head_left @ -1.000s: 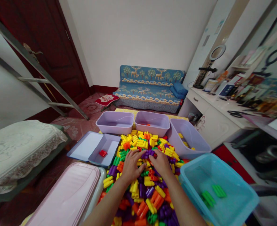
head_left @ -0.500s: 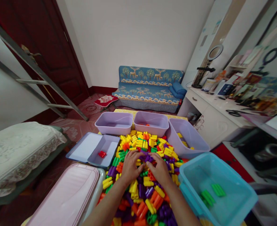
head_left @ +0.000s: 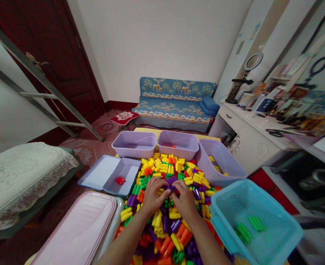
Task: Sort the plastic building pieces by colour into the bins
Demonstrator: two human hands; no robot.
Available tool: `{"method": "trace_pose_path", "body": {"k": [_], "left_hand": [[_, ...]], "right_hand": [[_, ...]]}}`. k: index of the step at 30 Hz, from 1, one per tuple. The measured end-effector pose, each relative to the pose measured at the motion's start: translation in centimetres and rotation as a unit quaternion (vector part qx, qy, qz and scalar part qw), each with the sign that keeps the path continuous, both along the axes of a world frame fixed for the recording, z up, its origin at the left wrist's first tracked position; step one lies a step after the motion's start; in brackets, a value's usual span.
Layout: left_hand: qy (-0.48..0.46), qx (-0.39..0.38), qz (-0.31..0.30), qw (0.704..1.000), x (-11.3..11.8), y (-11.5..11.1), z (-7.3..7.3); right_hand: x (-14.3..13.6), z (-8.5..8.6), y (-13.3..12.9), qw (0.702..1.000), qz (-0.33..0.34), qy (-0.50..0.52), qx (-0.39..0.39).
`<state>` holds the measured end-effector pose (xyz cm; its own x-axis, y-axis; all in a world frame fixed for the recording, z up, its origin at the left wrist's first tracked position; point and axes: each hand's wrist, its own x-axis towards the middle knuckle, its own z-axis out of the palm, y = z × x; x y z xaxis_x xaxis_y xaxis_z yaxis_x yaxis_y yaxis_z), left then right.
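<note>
A heap of yellow, purple, orange, green and red plastic pieces (head_left: 166, 243) covers the middle of the table. Over its centre, my left hand (head_left: 154, 195) and my right hand (head_left: 184, 198) hold a purple piece (head_left: 171, 181) between them, fingers curled round its two sides. Two green pieces (head_left: 257, 223) lie in the turquoise bin (head_left: 217, 225) on the right. Inside the blue open box (head_left: 115, 190) on the left is a red piece (head_left: 120, 180). The right lilac bin (head_left: 234, 178) contains yellow pieces.
Behind the heap stand a left lilac bin (head_left: 133, 151) and a middle lilac bin (head_left: 179, 149) with a small orange-red piece. A pink lid (head_left: 76, 228) lies at the front left. Beyond are a sofa (head_left: 173, 105) and a dresser (head_left: 250, 129).
The purple piece has turned between my fingers. My right hand has shifted slightly left, closer to my left hand.
</note>
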<state>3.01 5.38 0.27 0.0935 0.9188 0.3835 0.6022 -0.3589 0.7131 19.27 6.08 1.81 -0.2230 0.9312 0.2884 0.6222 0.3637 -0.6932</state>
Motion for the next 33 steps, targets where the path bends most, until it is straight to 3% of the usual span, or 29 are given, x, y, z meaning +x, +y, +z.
{"method": "trace_pose_path", "body": {"k": [6,12,18,28,33], "left_hand": [[-0.01,0.008,0.006,1.0,0.0,0.2,-0.5],[-0.037,0.015,0.023,0.999,0.0,0.3,-0.7],[-0.063,0.014,0.035,0.997,0.0,0.3,-0.9],[-0.112,0.002,0.032,0.993,-0.1,0.2,-1.3],[-0.217,-0.046,0.03,0.975,-0.3,0.4,-1.0]], "right_hand": [[-0.2,-0.1,0.0,0.999,0.007,-0.022,-0.023],[0.5,-0.8,0.2,0.998,-0.002,0.047,-0.037],[1.4,-1.1,0.5,0.996,-0.027,0.077,0.029],[1.7,-3.0,0.9,0.997,-0.021,-0.043,0.06],[1.5,-3.1,0.7,0.995,-0.029,-0.066,0.072]]}}
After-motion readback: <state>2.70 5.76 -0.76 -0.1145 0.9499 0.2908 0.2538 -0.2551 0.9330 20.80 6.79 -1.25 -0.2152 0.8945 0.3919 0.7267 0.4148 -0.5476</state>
